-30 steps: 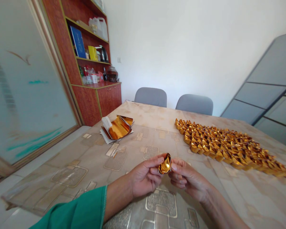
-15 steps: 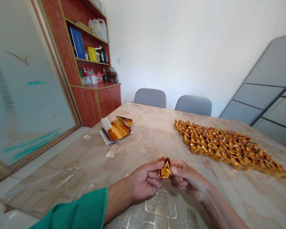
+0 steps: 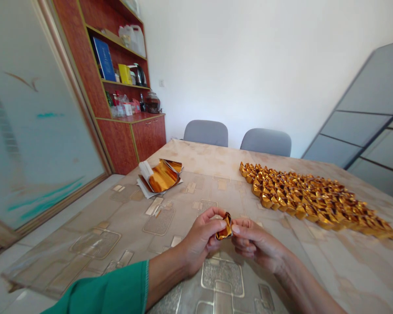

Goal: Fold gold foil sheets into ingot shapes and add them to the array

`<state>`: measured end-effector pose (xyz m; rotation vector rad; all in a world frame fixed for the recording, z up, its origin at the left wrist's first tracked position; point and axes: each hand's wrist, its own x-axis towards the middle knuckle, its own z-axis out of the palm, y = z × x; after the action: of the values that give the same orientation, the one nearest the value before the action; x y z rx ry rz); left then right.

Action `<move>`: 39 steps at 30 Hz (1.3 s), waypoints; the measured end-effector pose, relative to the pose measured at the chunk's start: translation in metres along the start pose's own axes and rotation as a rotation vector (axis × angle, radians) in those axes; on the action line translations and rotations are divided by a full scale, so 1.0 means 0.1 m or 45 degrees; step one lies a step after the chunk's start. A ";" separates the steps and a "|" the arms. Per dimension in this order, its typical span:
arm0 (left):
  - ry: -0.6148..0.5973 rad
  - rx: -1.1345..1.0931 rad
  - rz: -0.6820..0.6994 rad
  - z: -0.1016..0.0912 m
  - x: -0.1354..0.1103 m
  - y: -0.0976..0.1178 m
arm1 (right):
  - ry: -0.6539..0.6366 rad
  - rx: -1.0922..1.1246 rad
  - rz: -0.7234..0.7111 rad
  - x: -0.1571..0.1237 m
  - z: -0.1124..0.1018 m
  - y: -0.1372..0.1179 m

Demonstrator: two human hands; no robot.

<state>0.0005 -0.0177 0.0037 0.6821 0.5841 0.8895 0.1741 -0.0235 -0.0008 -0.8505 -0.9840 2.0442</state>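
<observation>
A small folded piece of gold foil paper (image 3: 224,226) is pinched between my left hand (image 3: 199,239) and my right hand (image 3: 255,240), held just above the table. Fingertips of both hands press on its sides, and part of it is hidden by them. Farther off to the left lies a loose stack of gold foil sheets (image 3: 162,176) with white paper (image 3: 146,170) on it. To the right, many folded gold foil pieces (image 3: 309,199) sit in tight rows on the patterned table cover (image 3: 124,218).
A red-brown wooden cabinet (image 3: 127,139) with cluttered shelves stands beyond the table's far left corner. Two grey chairs (image 3: 205,133) (image 3: 266,141) stand at the far side. A frosted glass door (image 3: 42,131) is on the left, and a grey panel (image 3: 363,131) leans on the right.
The foil piece now looks narrower and more tightly pinched, and my fingers have shifted around it. My hands have moved slightly left and the view has tilted a little.
</observation>
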 end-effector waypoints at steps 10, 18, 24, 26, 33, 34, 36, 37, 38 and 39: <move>0.067 0.285 0.105 0.01 0.02 -0.02 | 0.035 0.059 0.010 0.02 -0.01 0.02; -0.105 0.038 -0.170 -0.03 0.01 0.07 | 0.042 0.090 0.002 0.00 -0.01 -0.01; -0.207 -0.049 -0.328 -0.06 0.01 0.12 | 0.022 0.061 0.039 0.00 -0.01 0.00; -0.191 -0.017 -0.320 -0.07 0.01 0.12 | 0.034 0.070 0.046 0.01 -0.02 0.01; -0.290 -0.031 -0.369 -0.11 0.02 0.12 | 0.014 0.094 0.044 0.00 -0.01 0.01; -0.304 -0.092 -0.404 -0.12 0.03 0.13 | 0.005 0.097 0.046 -0.01 0.00 0.01; -0.319 -0.241 -0.502 -0.14 0.05 0.15 | -0.009 0.102 0.023 -0.02 0.00 0.00; -0.318 -0.313 -0.547 -0.15 0.06 0.16 | -0.014 0.103 -0.006 -0.02 0.00 -0.01; -0.316 -0.370 -0.578 -0.16 0.07 0.17 | -0.021 0.099 -0.037 -0.03 -0.01 -0.02; -0.315 -0.409 -0.593 -0.16 0.08 0.17 | -0.033 0.091 -0.060 -0.03 -0.01 -0.03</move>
<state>-0.0160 0.0014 0.0045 0.3346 0.3446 0.4388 0.1779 -0.0243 0.0017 -0.7584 -0.9308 2.0423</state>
